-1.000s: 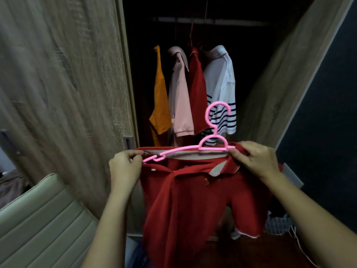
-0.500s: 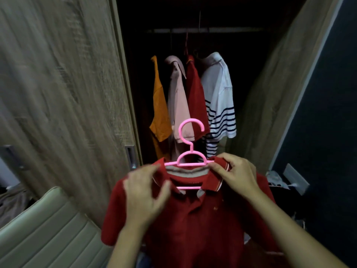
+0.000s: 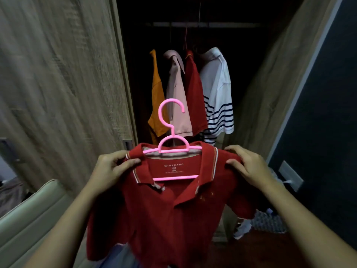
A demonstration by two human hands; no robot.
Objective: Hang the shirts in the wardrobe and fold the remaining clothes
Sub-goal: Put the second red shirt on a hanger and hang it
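A red cotton polo shirt (image 3: 160, 213) is hanging on a pink plastic hanger (image 3: 173, 150) in front of the open wooden wardrobe (image 3: 266, 89). The left hand (image 3: 110, 169) is pinching one shoulder beside the collar, fingers (image 3: 131, 162) clamped on cloth. The right hand (image 3: 249, 165) is gripping the other shoulder, fingers curled over it.

Looking like a home bedroom: facing an open wood-grain wardrobe (image 3: 58, 84) at centre frame, with shirts (image 3: 193, 93) hanging from its rail (image 3: 208, 24); showing a padded chair (image 3: 29, 219) lower left, a wall socket (image 3: 290, 176) at right.
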